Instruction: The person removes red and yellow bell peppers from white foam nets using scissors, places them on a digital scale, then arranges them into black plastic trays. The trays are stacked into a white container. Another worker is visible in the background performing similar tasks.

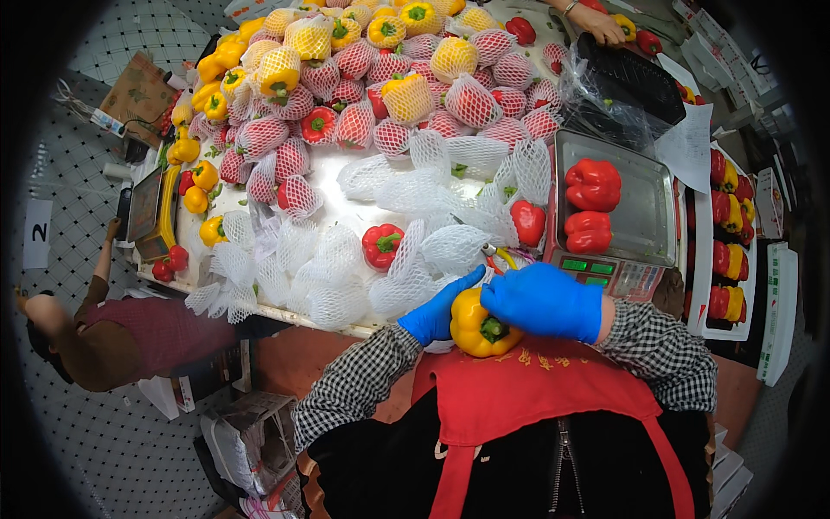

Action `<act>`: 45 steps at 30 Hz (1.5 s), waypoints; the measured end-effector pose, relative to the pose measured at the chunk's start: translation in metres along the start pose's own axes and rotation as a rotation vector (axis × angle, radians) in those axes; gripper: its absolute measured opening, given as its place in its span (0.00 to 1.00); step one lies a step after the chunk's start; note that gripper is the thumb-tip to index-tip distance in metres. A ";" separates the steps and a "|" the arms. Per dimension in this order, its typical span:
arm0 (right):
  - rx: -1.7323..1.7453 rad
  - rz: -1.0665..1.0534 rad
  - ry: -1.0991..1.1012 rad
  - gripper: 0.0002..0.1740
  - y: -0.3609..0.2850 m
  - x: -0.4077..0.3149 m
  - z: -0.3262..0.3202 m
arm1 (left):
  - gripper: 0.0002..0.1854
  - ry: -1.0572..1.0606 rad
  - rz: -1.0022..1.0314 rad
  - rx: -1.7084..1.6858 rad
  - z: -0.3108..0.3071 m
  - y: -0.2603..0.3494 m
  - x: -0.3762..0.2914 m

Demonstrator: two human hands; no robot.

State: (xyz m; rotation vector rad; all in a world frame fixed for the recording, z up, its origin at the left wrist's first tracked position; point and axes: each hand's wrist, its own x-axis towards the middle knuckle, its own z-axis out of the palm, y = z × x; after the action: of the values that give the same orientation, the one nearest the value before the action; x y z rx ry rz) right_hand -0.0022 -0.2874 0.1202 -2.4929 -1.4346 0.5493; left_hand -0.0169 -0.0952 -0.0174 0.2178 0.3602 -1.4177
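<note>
Both my hands wear blue gloves and meet around a yellow bell pepper (480, 331), held close to my red apron with its green stem towards me. My left hand (441, 308) grips its left side. The fingers of my right hand (545, 301) are curled at the pepper's upper right; their tips are partly hidden. Just beyond lie scissors with orange and yellow handles (502, 258). Empty white foam nets (337, 272) spread over the table in front of me, with a bare red bell pepper (382, 247) among them.
A scale (655, 243) to the right carries two red peppers (592, 185). Net-wrapped peppers (389, 84) are heaped at the back. Packed peppers fill a white box (703, 285) far right. Another person (149, 334) stands left; a co-worker's hand (596, 24) touches a black crate (622, 84).
</note>
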 end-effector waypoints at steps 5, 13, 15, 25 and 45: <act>0.052 0.009 0.151 0.11 -0.011 -0.003 0.010 | 0.34 -0.001 -0.015 -0.063 0.005 0.000 -0.004; -0.005 0.030 0.300 0.16 -0.012 -0.011 0.028 | 0.35 -0.072 -0.005 -0.103 -0.008 -0.003 -0.001; -0.017 0.028 0.369 0.16 -0.010 -0.012 0.036 | 0.32 -0.114 0.006 -0.120 -0.003 -0.003 -0.004; 0.252 0.185 0.593 0.13 0.010 -0.006 0.060 | 0.34 -0.008 0.051 -0.068 -0.018 -0.004 0.003; 0.931 0.642 0.482 0.15 0.049 0.019 0.089 | 0.26 0.142 0.235 0.020 -0.012 0.000 -0.018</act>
State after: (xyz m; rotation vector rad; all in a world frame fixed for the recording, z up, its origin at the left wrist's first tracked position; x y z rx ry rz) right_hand 0.0076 -0.2958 0.0174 -2.0070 -0.0905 0.4958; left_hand -0.0206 -0.0741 -0.0217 0.3670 0.4230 -1.1777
